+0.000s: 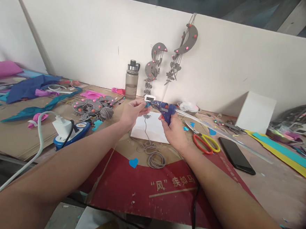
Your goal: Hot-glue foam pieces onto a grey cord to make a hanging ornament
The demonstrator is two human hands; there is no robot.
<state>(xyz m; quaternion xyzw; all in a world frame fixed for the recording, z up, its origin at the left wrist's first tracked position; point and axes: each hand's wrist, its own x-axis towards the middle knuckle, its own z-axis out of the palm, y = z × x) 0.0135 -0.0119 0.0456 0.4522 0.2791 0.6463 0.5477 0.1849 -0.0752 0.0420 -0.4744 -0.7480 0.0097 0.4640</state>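
My right hand grips a blue glue gun with its nozzle pointing left. My left hand pinches a small blue piece right at the nozzle, and a grey cord hangs from it down to a loose coil on the table. Both hands hover above a white sheet. A clear glue stick sticks out of the back of the gun to the right.
Red-and-yellow scissors and a black phone lie right of my right hand. A water bottle stands at the wall beside hanging grey moon ornaments. A power strip, grey felt pieces and fabric scraps lie to the left.
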